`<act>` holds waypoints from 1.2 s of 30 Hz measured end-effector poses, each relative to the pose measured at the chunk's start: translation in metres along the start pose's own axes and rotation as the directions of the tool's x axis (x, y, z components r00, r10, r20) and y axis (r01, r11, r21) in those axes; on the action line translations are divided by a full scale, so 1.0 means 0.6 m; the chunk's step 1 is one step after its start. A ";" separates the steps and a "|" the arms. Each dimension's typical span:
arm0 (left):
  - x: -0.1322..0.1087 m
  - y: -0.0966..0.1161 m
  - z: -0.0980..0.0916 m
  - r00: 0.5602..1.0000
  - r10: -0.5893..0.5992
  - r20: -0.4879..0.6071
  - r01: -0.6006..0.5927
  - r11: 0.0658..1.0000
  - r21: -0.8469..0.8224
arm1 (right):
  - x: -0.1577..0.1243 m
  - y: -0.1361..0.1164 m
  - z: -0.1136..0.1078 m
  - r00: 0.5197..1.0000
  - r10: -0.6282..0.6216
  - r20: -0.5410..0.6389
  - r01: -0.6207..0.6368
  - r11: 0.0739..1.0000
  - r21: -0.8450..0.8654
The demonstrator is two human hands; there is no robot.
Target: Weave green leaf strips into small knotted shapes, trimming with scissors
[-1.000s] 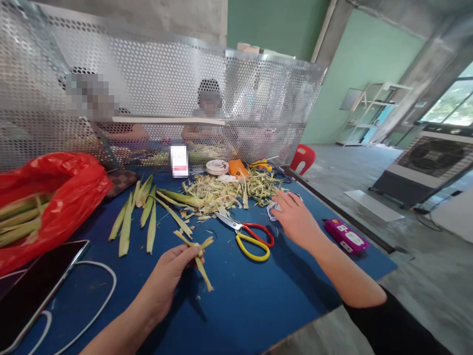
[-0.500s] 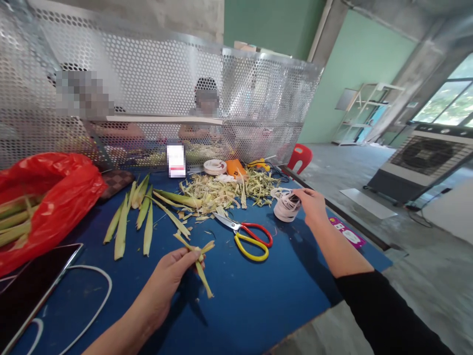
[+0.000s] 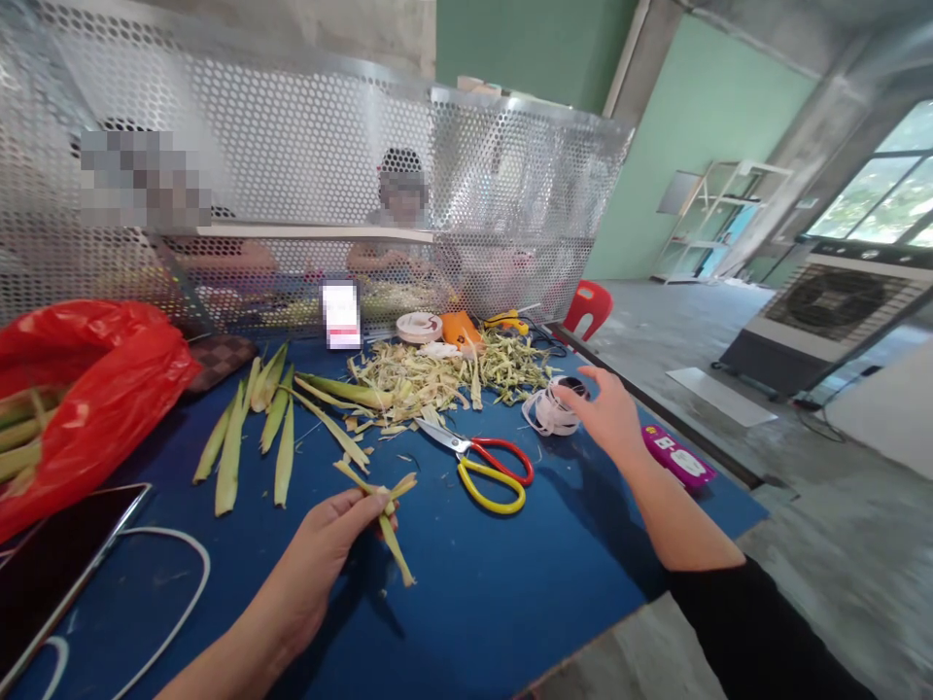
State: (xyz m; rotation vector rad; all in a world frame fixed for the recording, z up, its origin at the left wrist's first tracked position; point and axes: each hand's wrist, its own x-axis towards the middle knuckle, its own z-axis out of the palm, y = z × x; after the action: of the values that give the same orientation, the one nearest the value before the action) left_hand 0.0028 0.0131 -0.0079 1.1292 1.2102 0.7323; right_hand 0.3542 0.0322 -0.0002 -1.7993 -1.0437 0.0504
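My left hand (image 3: 331, 544) pinches a small knot of crossed pale green husk strips (image 3: 396, 552) over the blue table, one strip hanging down. My right hand (image 3: 608, 413) is at the spool of white ribbon (image 3: 552, 412), its fingers apart beside the top. Whether a fingertip touches the spool I cannot tell. Between the hands lie scissors (image 3: 487, 465) with one red and one yellow handle, blades pointing to the far left. Several long green husk leaves (image 3: 231, 452) lie left of them. Behind the scissors is a heap of shredded husk (image 3: 415, 381).
A red plastic bag (image 3: 109, 355) holding husks stands at the left, near a dark tablet (image 3: 62, 574) with a white cable (image 3: 200, 564). A phone (image 3: 341, 316) leans by the perforated metal screen (image 3: 306, 146), people behind it. A purple packet (image 3: 677, 457) lies by the right edge.
My right hand's fingers have spread from their hold at the spool's top. Loose ribbon loops have dropped lower around the spool. My left hand keeps its pinch on the husk strips.
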 end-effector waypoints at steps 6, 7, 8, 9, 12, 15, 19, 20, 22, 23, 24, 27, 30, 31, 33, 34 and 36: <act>-0.003 0.008 0.002 1.000 0.008 -0.020 -0.008 1.000 0.017 | -0.024 -0.037 0.008 0.839 -0.481 0.253 0.539 0.680 -0.497; -0.003 0.008 0.003 1.000 0.002 -0.019 -0.002 1.000 0.009 | -0.029 -0.040 0.011 0.770 -0.560 0.307 0.634 0.610 -0.476; -0.003 0.009 0.003 1.000 -0.003 -0.016 0.003 1.000 0.005 | -0.035 -0.043 0.014 0.704 -0.614 0.356 0.705 0.549 -0.448; -0.003 0.009 0.004 1.000 -0.004 -0.015 0.004 1.000 0.007 | -0.039 -0.046 0.018 0.658 -0.642 0.394 0.749 0.503 -0.430; -0.003 0.011 0.007 1.000 0.007 -0.022 -0.006 1.000 0.027 | -0.048 -0.047 0.040 0.620 -0.636 0.459 0.776 0.410 -0.480; -0.004 0.013 0.009 0.999 0.011 -0.031 -0.010 1.000 0.020 | -0.048 -0.038 0.070 0.640 -0.601 0.479 0.750 0.352 -0.560; -0.006 0.014 0.009 0.999 0.020 -0.027 -0.019 0.999 0.028 | -0.042 -0.020 0.092 0.663 -0.600 0.448 0.726 0.369 -0.580; -0.007 0.013 0.009 0.999 0.027 -0.021 -0.026 0.999 0.028 | -0.041 -0.017 0.092 0.667 -0.602 0.439 0.722 0.378 -0.579; -0.007 0.011 0.008 0.999 0.036 -0.010 -0.036 0.999 0.023 | -0.040 -0.018 0.083 0.675 -0.609 0.417 0.714 0.397 -0.577; -0.007 0.010 0.008 0.999 0.037 -0.004 -0.037 0.999 0.021 | -0.040 -0.020 0.075 0.681 -0.614 0.399 0.711 0.423 -0.561; -0.008 0.010 0.008 0.999 0.036 0.002 -0.036 0.999 0.019 | -0.040 -0.023 0.066 0.691 -0.617 0.376 0.706 0.467 -0.532; -0.008 0.009 0.009 0.999 0.029 0.017 -0.029 1.000 0.001 | -0.040 -0.035 0.035 0.788 -0.556 0.265 0.616 0.715 -0.330; -0.008 0.010 0.009 1.000 0.017 0.021 -0.016 1.000 -0.022 | -0.034 -0.041 0.005 0.944 -0.277 0.179 0.292 0.954 -0.065; -0.008 0.010 0.009 1.000 0.011 0.022 -0.011 0.999 -0.030 | -0.031 -0.041 -0.003 0.964 -0.192 0.183 0.197 0.980 -0.009; -0.008 0.011 0.010 1.000 -0.002 0.021 0.003 0.999 -0.049 | -0.022 -0.040 -0.014 0.971 -0.070 0.227 0.056 0.996 0.065; -0.008 0.012 0.011 1.000 -0.005 0.020 0.006 0.998 -0.058 | -0.018 -0.039 -0.018 0.965 -0.035 0.258 0.012 0.996 0.091; -0.008 0.013 0.012 1.000 -0.009 0.005 0.010 0.998 -0.065 | -0.008 -0.038 -0.022 0.949 0.027 0.314 -0.084 0.982 0.168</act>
State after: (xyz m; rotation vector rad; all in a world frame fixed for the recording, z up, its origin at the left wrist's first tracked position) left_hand 0.0095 0.0092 0.0009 1.0707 1.1795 0.7564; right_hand 0.3431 0.0218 0.0215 -1.6883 -1.1681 0.4629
